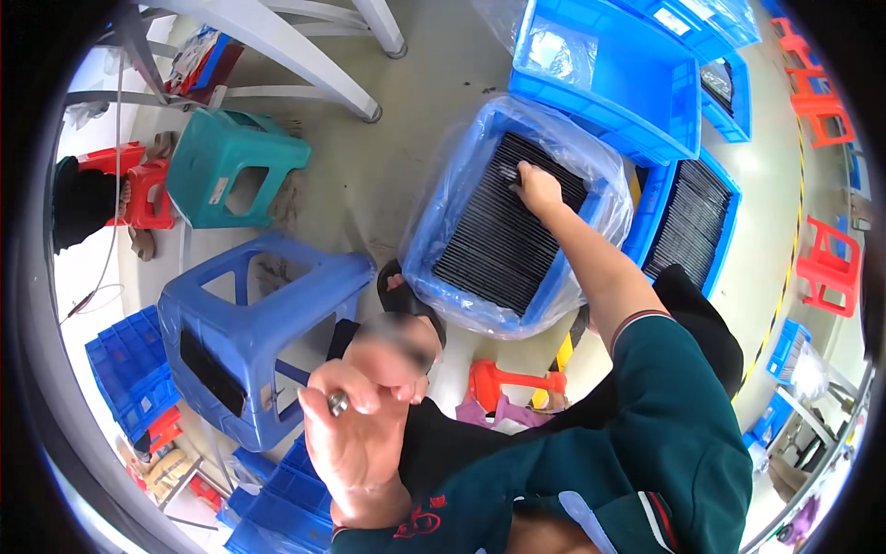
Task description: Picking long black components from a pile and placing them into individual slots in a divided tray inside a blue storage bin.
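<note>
My left hand (358,434), palm up near the lower middle, has its fingers curled round a small round metal piece (338,403). Only the shiny end of that piece shows between thumb and fingers. My right arm stretches forward to a blue crate (420,263) lined with a clear plastic bag (604,171). Inside lie many thin black rods (503,231) in close parallel rows. My right hand (540,191) is over the far part of these rows, thumb and fingers pinched together at the rods. What they grip there is too small to make out.
A blue stool (277,323) and a green stool (226,162) stand to the left. Behind the lined crate is another blue crate (614,78); right of it, a crate of dark rods (690,217). A red stool (503,377) sits low beside my legs. Grey table legs (286,55) reach the floor.
</note>
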{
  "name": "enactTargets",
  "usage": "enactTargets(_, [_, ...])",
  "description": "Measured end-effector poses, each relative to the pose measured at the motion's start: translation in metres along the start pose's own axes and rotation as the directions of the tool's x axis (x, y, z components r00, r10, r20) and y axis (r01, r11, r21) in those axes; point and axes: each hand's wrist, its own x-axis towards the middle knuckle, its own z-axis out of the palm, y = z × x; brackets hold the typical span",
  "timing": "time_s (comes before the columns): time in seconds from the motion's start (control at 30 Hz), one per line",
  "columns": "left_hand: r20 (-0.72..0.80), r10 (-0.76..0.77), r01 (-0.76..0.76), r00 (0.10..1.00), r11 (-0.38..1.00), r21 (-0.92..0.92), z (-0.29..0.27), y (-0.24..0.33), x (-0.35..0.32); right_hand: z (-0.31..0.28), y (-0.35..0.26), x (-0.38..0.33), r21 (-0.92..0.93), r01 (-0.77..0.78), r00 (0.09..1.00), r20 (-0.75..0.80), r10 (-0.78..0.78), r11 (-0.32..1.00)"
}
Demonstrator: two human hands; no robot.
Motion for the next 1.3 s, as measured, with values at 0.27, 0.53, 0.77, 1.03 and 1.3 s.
enactTargets(0.27, [0.017, -0.013, 0.013, 1.0, 1.0, -0.026, -0.006, 0.001, 0.003, 0.02, 0.01, -0.005, -0.301, -0.09, 0.992, -0.11, 0.059, 0.949])
enactTargets(0.53, [0.048, -0.012, 0.015, 0.999, 0.997, -0.07, -0.004, 0.002, -0.001, 0.0, 0.019, -0.025, -0.31, -0.163, 0.98, -0.161, 0.118, 0.937])
enactTargets(0.77, [0.094, -0.012, 0.02, 0.996, 0.996, -0.083, -0.003, 0.0, -0.006, -0.006, 0.035, -0.041, -0.308, -0.008, 0.989, -0.146, -0.039, 0.951])
enactTargets(1.03, [0.143, -0.027, 0.035, 0.989, 0.998, -0.056, 0.006, 0.002, -0.009, -0.028, 0.039, -0.038, -0.317, 0.222, 0.924, 0.37, -0.095, 0.922])
enactTargets(1.3, [0.167, -0.1, 0.11, 0.981, 0.993, -0.051, 0.024, -0.013, -0.001, -0.223, 0.048, -0.024, -0.294, 0.311, 0.938, 0.248, -0.242, 0.904])
